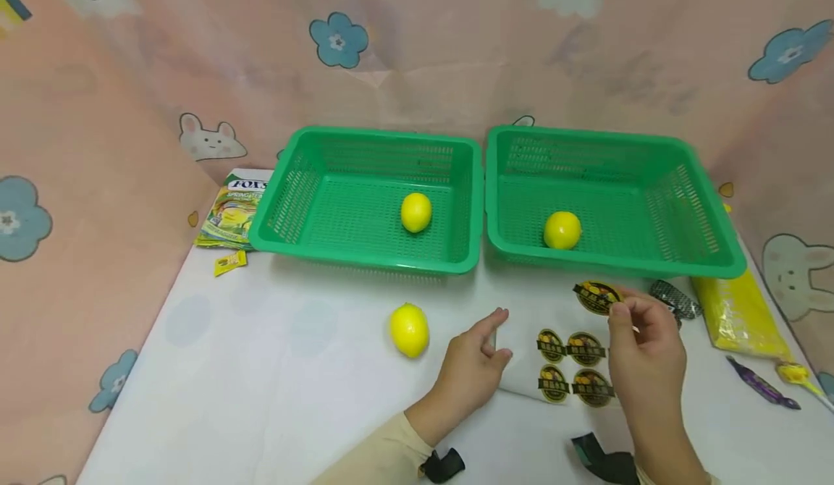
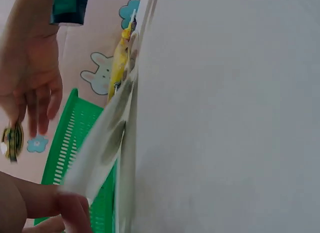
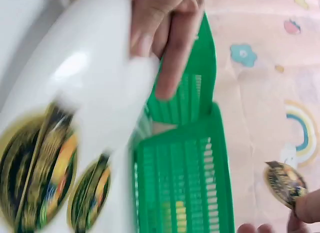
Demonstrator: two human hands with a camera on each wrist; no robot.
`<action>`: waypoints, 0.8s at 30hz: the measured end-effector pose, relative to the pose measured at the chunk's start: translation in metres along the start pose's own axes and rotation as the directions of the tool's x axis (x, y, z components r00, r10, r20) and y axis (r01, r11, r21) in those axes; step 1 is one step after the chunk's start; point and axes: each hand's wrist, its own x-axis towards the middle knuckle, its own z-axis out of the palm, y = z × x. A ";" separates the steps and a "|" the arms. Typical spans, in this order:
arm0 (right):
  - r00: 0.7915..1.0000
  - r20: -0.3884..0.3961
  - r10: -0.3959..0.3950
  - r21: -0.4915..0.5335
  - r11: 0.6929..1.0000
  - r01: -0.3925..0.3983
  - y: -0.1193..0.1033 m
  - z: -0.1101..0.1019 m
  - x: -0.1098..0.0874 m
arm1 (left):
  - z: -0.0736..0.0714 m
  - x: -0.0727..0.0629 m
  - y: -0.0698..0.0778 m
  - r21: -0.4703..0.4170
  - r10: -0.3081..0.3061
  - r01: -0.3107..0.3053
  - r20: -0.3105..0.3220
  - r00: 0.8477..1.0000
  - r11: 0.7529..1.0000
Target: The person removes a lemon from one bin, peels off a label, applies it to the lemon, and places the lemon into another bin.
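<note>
The left hand (image 1: 470,364) and right hand (image 1: 654,347) are bare. A long, plain beige sleeve (image 1: 376,454) clothes the left forearm, with a black fitting (image 1: 444,466) at its cuff. At near right, a black band (image 1: 615,467) ends in dark green on its left, beside a sliver of beige cuff (image 1: 645,477).

On my left wrist feed, the left hand (image 2: 37,200) pinches a white sheet (image 2: 100,153) by one end; the right hand (image 2: 35,68) holds a sticker (image 2: 13,142). I see a green basket (image 2: 75,123) behind.
</note>
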 end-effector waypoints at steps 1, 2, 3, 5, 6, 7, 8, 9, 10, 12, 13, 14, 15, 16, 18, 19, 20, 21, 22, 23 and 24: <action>1.000 0.021 0.002 0.001 1.000 -0.002 -0.001 -0.002 0.002 | 0.000 0.000 0.000 0.067 0.022 -0.023 0.020 1.000 0.997; 0.998 0.059 0.009 -0.006 1.000 -0.009 -0.002 -0.003 0.002 | 0.001 0.000 -0.001 0.129 0.045 -0.049 0.037 0.998 0.990; 0.995 0.100 0.026 -0.010 1.000 -0.025 -0.003 -0.002 0.002 | 0.001 0.000 -0.001 0.179 0.060 -0.067 0.046 0.997 0.982; 0.986 0.160 0.052 -0.010 0.999 -0.051 -0.004 0.000 0.000 | 0.002 -0.001 -0.001 0.277 0.078 -0.090 0.052 0.996 0.957; 0.982 0.181 0.061 -0.015 0.998 -0.060 -0.004 0.001 -0.002 | 0.001 -0.002 0.000 0.323 0.084 -0.097 0.055 0.995 0.941; 0.978 0.199 0.067 -0.019 0.998 -0.065 -0.004 0.003 -0.003 | 0.001 -0.003 0.000 0.363 0.093 -0.108 0.057 0.994 0.926; 0.975 0.212 0.069 -0.028 0.998 -0.064 -0.003 0.004 -0.004 | 0.001 -0.004 0.001 0.388 0.104 -0.118 0.059 0.993 0.914; 0.973 0.223 0.067 -0.033 0.998 -0.061 -0.003 0.004 -0.005 | 0.000 -0.004 0.001 0.405 0.117 -0.130 0.059 0.991 0.905; 0.972 0.229 0.061 -0.038 0.998 -0.053 -0.003 0.005 -0.006 | 0.000 -0.005 0.001 0.412 0.129 -0.140 0.056 0.990 0.900; 0.969 0.241 0.055 -0.047 0.998 -0.045 -0.003 0.005 -0.006 | -0.002 -0.007 0.003 0.396 0.152 -0.156 0.041 0.987 0.905; 0.968 0.247 0.052 -0.049 0.998 -0.042 -0.003 0.005 -0.006 | -0.004 -0.009 0.004 0.377 0.166 -0.164 0.027 0.986 0.912; 0.966 0.253 0.052 -0.051 0.998 -0.041 -0.004 0.005 -0.006 | -0.006 -0.010 0.005 0.353 0.181 -0.172 0.008 0.983 0.920; 0.964 0.259 0.056 -0.053 0.998 -0.044 -0.005 0.005 -0.006 | -0.008 -0.012 0.007 0.332 0.196 -0.181 -0.014 0.980 0.926; 0.962 0.264 0.063 -0.056 0.997 -0.050 -0.005 0.005 -0.007 | -0.012 -0.014 0.009 0.313 0.211 -0.189 -0.039 0.977 0.931; 0.959 0.273 0.078 -0.062 0.996 -0.064 -0.006 0.005 -0.007 | -0.019 -0.018 0.015 0.295 0.254 -0.215 -0.098 0.962 0.931; 0.957 0.276 0.088 -0.067 0.995 -0.072 -0.006 0.005 -0.008 | -0.023 -0.020 0.017 0.296 0.276 -0.228 -0.132 0.952 0.928; 0.955 0.279 0.096 -0.071 0.994 -0.080 -0.006 0.005 -0.008 | -0.028 -0.021 0.019 0.307 0.296 -0.235 -0.167 0.941 0.922; 0.954 0.281 0.105 -0.078 0.993 -0.086 -0.006 0.005 -0.008 | -0.033 -0.023 0.021 0.325 0.310 -0.235 -0.202 0.929 0.916; 0.953 0.282 0.109 -0.083 0.993 -0.089 -0.005 0.005 -0.008 | -0.039 -0.025 0.022 0.350 0.319 -0.227 -0.232 0.919 0.909; 0.952 0.284 0.113 -0.087 0.992 -0.091 -0.005 0.005 -0.008 | -0.044 -0.026 0.022 0.379 0.326 -0.214 -0.259 0.909 0.900; 0.951 0.285 0.117 -0.093 0.991 -0.095 -0.004 0.005 -0.008 | -0.050 -0.027 0.022 0.409 0.326 -0.194 -0.281 0.903 0.892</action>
